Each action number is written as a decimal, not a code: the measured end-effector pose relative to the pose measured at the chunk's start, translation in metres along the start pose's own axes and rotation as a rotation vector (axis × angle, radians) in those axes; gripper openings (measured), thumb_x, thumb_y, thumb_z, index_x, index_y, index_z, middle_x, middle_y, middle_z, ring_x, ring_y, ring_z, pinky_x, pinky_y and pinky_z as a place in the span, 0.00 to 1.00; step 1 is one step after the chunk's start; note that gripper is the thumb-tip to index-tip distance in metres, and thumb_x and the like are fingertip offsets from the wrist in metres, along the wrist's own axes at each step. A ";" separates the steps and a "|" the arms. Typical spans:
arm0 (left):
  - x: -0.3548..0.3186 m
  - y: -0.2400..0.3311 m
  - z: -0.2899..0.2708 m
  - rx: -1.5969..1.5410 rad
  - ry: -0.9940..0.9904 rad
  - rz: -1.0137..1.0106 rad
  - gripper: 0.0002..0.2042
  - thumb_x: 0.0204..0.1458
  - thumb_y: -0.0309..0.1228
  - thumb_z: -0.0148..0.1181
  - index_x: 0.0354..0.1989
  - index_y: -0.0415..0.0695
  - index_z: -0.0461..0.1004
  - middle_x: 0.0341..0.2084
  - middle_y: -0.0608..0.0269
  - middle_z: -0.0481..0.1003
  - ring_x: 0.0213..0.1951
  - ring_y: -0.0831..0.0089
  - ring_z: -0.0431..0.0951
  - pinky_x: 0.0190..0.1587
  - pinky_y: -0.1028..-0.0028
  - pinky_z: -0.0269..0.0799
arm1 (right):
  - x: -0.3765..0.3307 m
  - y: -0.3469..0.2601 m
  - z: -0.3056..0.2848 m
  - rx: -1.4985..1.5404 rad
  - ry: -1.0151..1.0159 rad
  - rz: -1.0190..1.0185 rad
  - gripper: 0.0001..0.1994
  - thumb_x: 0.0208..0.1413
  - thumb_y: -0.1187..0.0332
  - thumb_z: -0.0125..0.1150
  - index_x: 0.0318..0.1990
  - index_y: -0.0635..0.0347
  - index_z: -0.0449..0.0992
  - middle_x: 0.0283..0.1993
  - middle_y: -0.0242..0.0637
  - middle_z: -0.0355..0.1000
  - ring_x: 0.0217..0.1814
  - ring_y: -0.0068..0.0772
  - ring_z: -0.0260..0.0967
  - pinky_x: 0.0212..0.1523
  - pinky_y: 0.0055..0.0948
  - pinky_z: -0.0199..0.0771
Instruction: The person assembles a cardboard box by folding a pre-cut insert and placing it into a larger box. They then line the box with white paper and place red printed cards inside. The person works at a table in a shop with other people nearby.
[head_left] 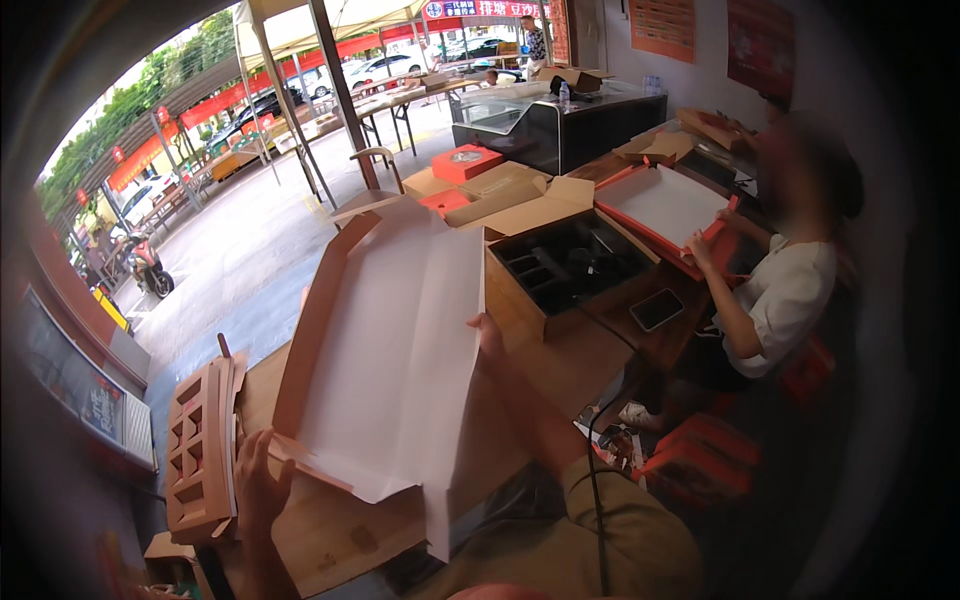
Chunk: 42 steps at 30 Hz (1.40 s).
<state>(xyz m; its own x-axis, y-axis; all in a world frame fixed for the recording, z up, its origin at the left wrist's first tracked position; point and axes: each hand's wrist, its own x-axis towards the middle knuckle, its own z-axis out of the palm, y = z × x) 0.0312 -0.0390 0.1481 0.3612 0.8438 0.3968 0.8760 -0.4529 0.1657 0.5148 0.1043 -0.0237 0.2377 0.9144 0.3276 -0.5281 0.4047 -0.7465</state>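
A large cardboard box blank [395, 340], white inside with a raised brown left wall, lies tilted across the wooden table in front of me. My right hand [488, 336] grips its right edge, the thumb showing on the white panel while the other fingers are hidden behind it. At the near left corner my left hand [262, 482] is raised with fingers apart, holding nothing that I can see. Just left of that hand stands a stack of brown cardboard inserts [200, 450] with square cut-outs. A loose white flap hangs down at the box's near right corner.
Beyond the box, an open carton [570, 262] holds black items, with a phone [657, 310] beside it. On the right, a person in a white top holds a red-walled box [665, 208]. A black cable [590, 440] runs past my leg. Red boxes [700, 455] sit low right.
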 end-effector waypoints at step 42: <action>0.110 -0.080 0.143 0.158 -0.317 -0.231 0.48 0.61 0.45 0.66 0.83 0.41 0.45 0.58 0.26 0.72 0.54 0.32 0.81 0.58 0.47 0.79 | 0.010 -0.009 0.021 -0.099 -0.285 0.175 0.43 0.62 0.62 0.63 0.83 0.64 0.53 0.80 0.46 0.59 0.83 0.40 0.54 0.81 0.40 0.53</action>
<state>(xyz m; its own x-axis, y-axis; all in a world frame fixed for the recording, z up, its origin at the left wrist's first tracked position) 0.0466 0.1309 0.0495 0.2087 0.9759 0.0641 0.9748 -0.2129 0.0669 0.5049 0.1101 -0.0017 -0.0936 0.9401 0.3278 -0.4561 0.2522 -0.8535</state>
